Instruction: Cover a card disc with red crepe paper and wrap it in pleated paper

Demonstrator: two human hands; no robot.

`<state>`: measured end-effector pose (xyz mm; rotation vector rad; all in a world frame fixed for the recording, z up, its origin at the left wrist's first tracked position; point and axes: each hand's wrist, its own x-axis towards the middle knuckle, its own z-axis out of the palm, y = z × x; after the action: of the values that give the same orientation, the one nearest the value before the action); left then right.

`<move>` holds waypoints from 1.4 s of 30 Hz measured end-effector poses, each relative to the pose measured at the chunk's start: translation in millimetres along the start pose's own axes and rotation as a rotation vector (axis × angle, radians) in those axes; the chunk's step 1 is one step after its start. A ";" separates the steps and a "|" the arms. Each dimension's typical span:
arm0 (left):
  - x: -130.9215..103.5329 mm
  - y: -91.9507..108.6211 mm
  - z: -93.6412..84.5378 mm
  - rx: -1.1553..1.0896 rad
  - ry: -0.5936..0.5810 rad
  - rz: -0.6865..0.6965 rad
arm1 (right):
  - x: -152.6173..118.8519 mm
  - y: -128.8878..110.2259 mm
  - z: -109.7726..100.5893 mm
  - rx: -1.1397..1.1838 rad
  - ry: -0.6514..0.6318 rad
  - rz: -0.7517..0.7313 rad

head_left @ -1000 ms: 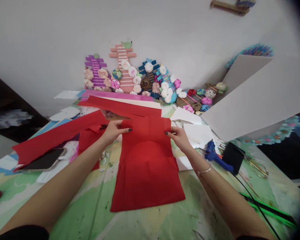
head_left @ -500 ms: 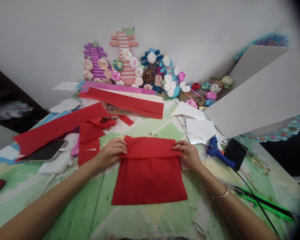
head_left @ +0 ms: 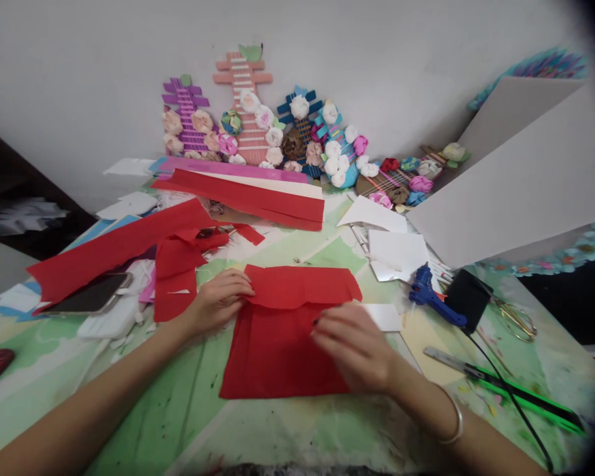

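In the head view a folded sheet of red paper [head_left: 277, 350] lies flat before me, its top edge turned down as a loose flap [head_left: 297, 287]. My left hand [head_left: 221, 301] pinches the upper left corner of this fold. Over the right half of the sheet is my right hand [head_left: 359, 347], smeared by motion, its fingers bent; it hides the lower right corner. Whether those fingers touch the paper or hold anything I cannot tell.
To the right are a blue glue gun [head_left: 429, 294], scissors [head_left: 518, 324], a green utility knife [head_left: 525, 395] and a black cable. Red paper strips [head_left: 129, 238] and a phone [head_left: 89, 295] lie left. Flower-decorated guitar shapes [head_left: 248, 132] stand against the wall.
My right hand has let go of the upper right corner and moved down and left over the sheet. The flap's right end lies free; my left hand stays at its corner.
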<state>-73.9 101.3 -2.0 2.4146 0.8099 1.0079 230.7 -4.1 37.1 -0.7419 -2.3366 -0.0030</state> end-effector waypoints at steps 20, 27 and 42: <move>34.8 20.9 27.8 -0.413 0.234 -0.418 | -15.4 47.0 10.5 0.178 -0.110 0.719; 46.3 24.4 25.5 0.038 -0.283 -0.083 | -44.7 100.2 -21.2 0.341 0.141 0.953; 96.8 16.6 49.1 0.129 -0.260 -0.081 | -114.9 89.0 -78.8 -0.586 0.002 0.974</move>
<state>23.6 144.6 23.9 2.5291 0.8932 0.6107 393.9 -3.6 11.1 -2.0813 -1.7369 -0.2622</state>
